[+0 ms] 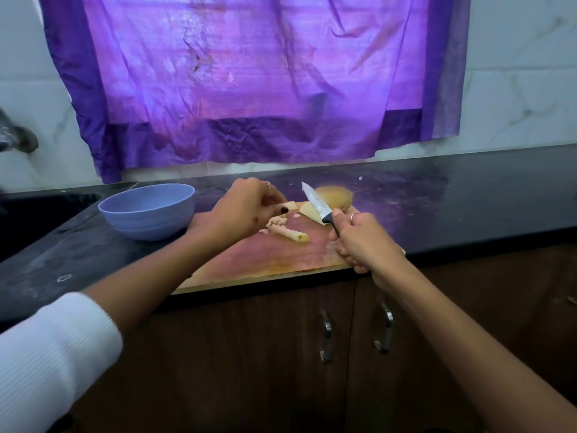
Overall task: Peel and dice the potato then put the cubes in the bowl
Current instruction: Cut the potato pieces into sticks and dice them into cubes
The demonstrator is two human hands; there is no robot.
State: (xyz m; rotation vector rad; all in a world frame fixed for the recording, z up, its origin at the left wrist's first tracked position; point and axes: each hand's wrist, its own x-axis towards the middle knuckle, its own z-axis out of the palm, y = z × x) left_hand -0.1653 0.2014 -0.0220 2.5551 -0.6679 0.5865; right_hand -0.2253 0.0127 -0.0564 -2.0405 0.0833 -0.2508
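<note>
Wooden board (265, 264) lies on your black worktop (468, 195), and on it your right hand (362, 242) has a clenched grip on the knife (317, 203), blade raised and tilted. Your left hand (243, 210) pinches a potato piece (291, 205), mostly hidden by your fingers. A peeled strip (292, 234) and blurred bits lie under that hand. An unpeeled potato (334, 198) sits half behind the blade. Left of the board stands the bowl (146, 210); its inside cannot be seen.
</note>
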